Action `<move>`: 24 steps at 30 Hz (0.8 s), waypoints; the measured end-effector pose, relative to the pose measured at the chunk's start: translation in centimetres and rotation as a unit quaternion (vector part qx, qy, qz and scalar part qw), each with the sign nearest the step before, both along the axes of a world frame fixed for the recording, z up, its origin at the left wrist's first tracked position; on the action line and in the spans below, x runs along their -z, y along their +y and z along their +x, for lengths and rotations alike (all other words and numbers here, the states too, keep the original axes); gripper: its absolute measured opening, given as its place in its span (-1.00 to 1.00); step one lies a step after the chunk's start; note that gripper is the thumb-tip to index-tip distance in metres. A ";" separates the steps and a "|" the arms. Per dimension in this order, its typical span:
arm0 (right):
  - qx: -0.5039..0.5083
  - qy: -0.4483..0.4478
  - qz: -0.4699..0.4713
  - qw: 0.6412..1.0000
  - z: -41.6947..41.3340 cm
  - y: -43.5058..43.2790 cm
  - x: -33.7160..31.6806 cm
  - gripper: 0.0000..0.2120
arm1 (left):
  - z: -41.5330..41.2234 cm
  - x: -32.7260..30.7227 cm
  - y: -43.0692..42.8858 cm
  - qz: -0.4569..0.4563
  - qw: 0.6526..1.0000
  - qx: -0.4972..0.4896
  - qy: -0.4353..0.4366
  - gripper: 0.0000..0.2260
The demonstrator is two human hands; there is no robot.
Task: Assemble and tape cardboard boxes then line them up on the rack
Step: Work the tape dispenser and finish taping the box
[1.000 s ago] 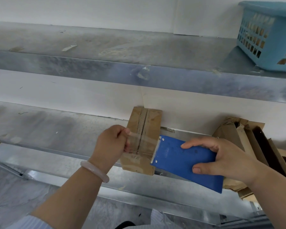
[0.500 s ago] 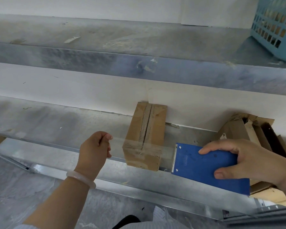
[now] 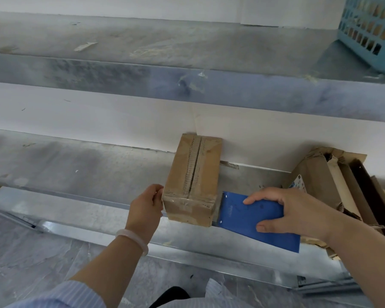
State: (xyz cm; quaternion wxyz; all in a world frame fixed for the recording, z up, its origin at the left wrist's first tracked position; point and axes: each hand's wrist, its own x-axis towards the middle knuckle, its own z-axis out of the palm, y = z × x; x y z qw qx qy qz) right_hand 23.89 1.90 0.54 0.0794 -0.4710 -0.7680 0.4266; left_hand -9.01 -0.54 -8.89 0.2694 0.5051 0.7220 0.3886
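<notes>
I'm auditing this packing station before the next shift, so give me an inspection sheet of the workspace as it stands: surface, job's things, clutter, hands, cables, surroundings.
Surface: grey metal rack shelf, scuffed and dusty.
Job's things: small brown cardboard box on the shelf against the white wall; clear tape strip across its near end; blue flat tape dispenser at its right side.
Clutter: torn open cardboard boxes at right; tape scraps on the upper shelf.
Hands: left hand pinches the tape at the box's left edge; right hand grips the dispenser.
Cables: nothing seen.
Surroundings: light blue plastic basket on the upper shelf; grey floor below.
</notes>
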 end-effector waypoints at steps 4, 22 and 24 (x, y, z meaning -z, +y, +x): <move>-0.002 0.002 0.031 1.000 -0.7 0.0 0.8 -0.53 | 0.3 0.6 0.3 -0.048 0.993 -0.015 -0.104 -0.75; 0.022 0.010 0.011 1.000 1.1 -0.9 0.8 -0.52 | 3.7 -5.1 3.3 0.060 0.790 0.388 0.472 -0.49; 0.033 0.027 -0.004 0.999 2.0 -1.5 0.3 -0.51 | 3.6 -5.1 3.5 0.061 0.784 0.391 0.479 -0.51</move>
